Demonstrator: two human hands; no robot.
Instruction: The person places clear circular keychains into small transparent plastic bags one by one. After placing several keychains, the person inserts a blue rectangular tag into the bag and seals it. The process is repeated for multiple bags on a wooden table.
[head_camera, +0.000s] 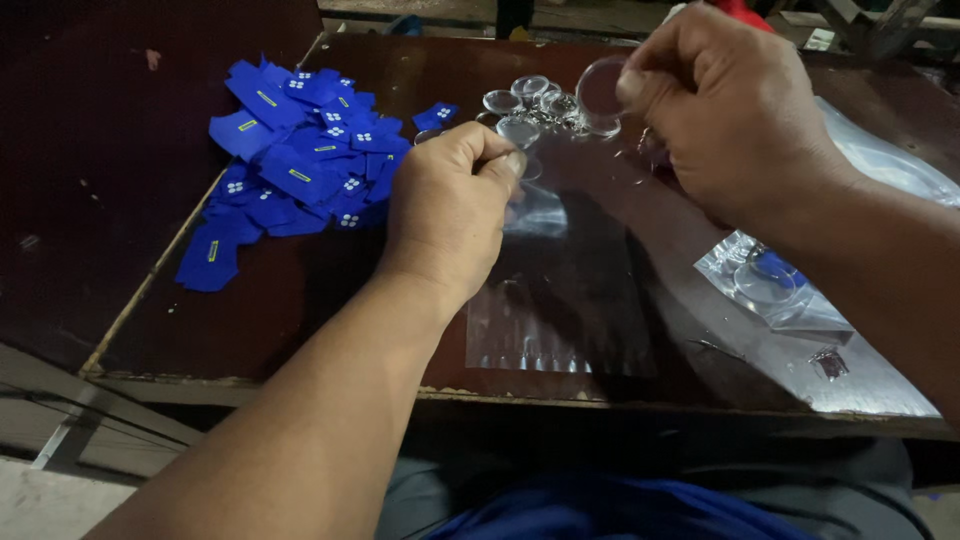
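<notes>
My left hand (452, 205) is closed, pinching the top of a clear plastic bag (560, 300) that lies flat on the dark wooden table (290, 300). My right hand (725, 105) is raised above the table's far side and grips a round clear plastic disc (600, 90) between thumb and fingers. Just under it sits a small cluster of clear round discs (530, 100) with metal rings. To the left lies a heap of blue paper slips (300, 165) with white marks.
A small clear bag with a disc and a blue slip inside (770, 285) lies at the right, on a larger sheet of clear plastic (880, 160). A tiny foil-like scrap (830, 362) rests near the front edge. The table's front edge runs just above my lap.
</notes>
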